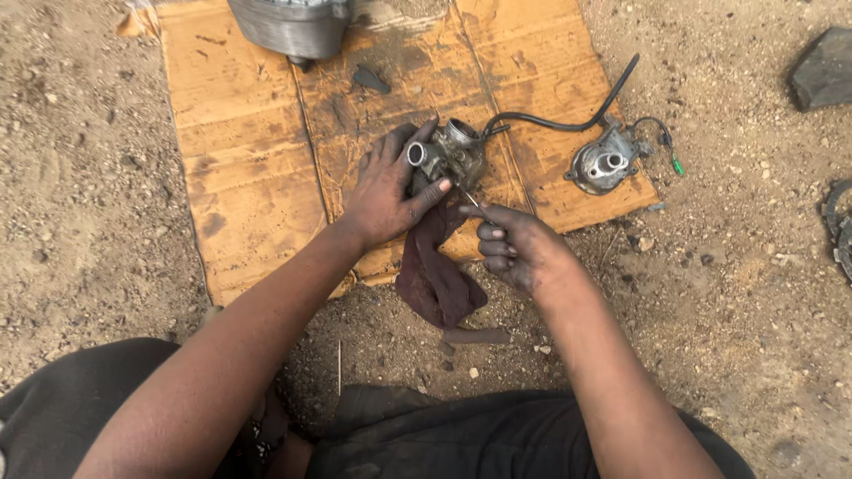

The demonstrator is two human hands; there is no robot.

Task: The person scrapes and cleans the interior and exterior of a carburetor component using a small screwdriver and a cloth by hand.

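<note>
Your left hand (386,191) grips the carburettor body (451,155) over the cardboard sheet (240,151), steadying it. Your right hand (515,248) pinches a thin metal tool (472,202), tip at the casting. A dark rag (435,275) hangs beneath, apparently catching grime.

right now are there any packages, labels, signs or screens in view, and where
flattened cardboard sheet: an opened-out box lying on the dirt under the left hand and the carburetor; tan-orange, creased, oil-stained.
No labels, signs or screens show.
</note>
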